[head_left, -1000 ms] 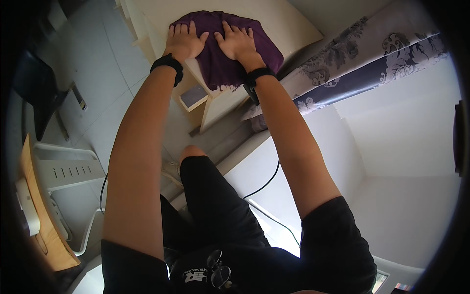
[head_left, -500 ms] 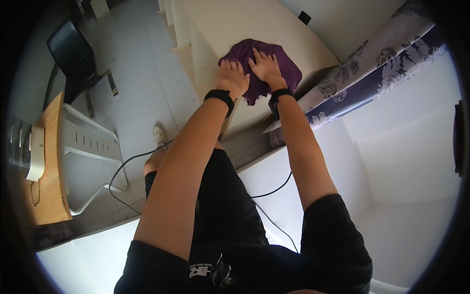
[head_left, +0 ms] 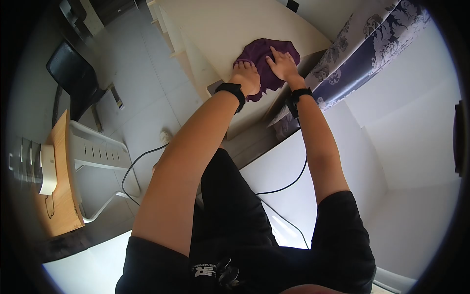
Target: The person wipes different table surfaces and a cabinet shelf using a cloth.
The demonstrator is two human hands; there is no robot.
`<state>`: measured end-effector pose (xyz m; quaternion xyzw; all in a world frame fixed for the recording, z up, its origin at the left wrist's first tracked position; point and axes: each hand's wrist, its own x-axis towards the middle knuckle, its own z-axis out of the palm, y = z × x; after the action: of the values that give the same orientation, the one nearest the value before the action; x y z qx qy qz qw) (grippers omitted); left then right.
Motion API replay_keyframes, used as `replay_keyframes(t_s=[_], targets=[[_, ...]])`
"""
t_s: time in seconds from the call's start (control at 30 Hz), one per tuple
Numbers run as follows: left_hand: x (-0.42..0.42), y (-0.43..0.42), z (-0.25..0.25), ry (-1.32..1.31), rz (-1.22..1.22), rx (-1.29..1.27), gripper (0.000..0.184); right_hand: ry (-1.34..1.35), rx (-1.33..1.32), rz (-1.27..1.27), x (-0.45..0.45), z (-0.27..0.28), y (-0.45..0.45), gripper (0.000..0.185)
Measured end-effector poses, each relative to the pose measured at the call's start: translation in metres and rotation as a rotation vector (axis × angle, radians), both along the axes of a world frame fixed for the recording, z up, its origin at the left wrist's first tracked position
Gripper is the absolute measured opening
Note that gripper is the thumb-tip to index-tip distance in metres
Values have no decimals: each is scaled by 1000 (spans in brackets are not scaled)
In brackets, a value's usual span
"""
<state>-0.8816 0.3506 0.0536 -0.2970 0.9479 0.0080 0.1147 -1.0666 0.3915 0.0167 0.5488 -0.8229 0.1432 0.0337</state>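
A crumpled purple cloth [head_left: 264, 54] lies on the pale wooden cabinet top [head_left: 220, 29], its ragged lower edge hanging over the near side. My left hand [head_left: 246, 77] presses on the cloth's left part, palm down, fingers stretched out over the fabric. To the right of it, my right hand [head_left: 284, 64] rests flat on the cloth with its fingers spread. Both wrists wear black bands. Neither hand grips the fabric.
At the left stand a black chair [head_left: 73, 73] and a wooden desk [head_left: 63, 186] with a white device [head_left: 48, 169]. A patterned curtain [head_left: 362, 54] hangs beside the cabinet at the right. Black cables [head_left: 142, 157] run near my legs.
The cloth has shrunk into a more bunched shape, and both hands have shifted with it toward the cabinet's right edge. The view has also turned, showing more of the chair and desk.
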Motion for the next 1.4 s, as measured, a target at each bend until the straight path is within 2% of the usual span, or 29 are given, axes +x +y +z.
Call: replay_keyframes(t_s=[0.13, 0.23, 0.4, 0.53, 0.67, 0.77, 0.97, 1.23, 1.3, 1.4], targets=[[-44, -5, 0, -20, 112, 167, 108, -5, 64, -85, -34, 3, -2, 68], [-68, -10, 7, -61, 114, 206, 109, 5, 123, -135, -54, 6, -10, 70], [-106, -25, 3, -120, 134, 85, 117, 8, 141, -192, -89, 1, -25, 70], [-132, -36, 7, -165, 129, 93, 121, 34, 174, -215, -114, 4, -33, 69], [-130, -48, 42, -234, 8, 291, 122, 46, 196, -242, -129, 4, -44, 69], [-133, -59, 29, -151, 27, 296, 122, 56, 179, -249, -136, 0, -50, 68], [-108, -47, -5, 102, 1, 181, 105, 97, 188, -201, -130, -8, -48, 68], [-40, -20, -18, 63, -67, 48, 90, 109, 199, -58, -41, -3, -23, 63], [-20, -17, -23, 97, -74, 39, 81, 82, 179, -40, -17, -3, -19, 62], [20, -12, -7, 40, -54, 55, 84, 79, 188, 1, 19, -3, -15, 61]])
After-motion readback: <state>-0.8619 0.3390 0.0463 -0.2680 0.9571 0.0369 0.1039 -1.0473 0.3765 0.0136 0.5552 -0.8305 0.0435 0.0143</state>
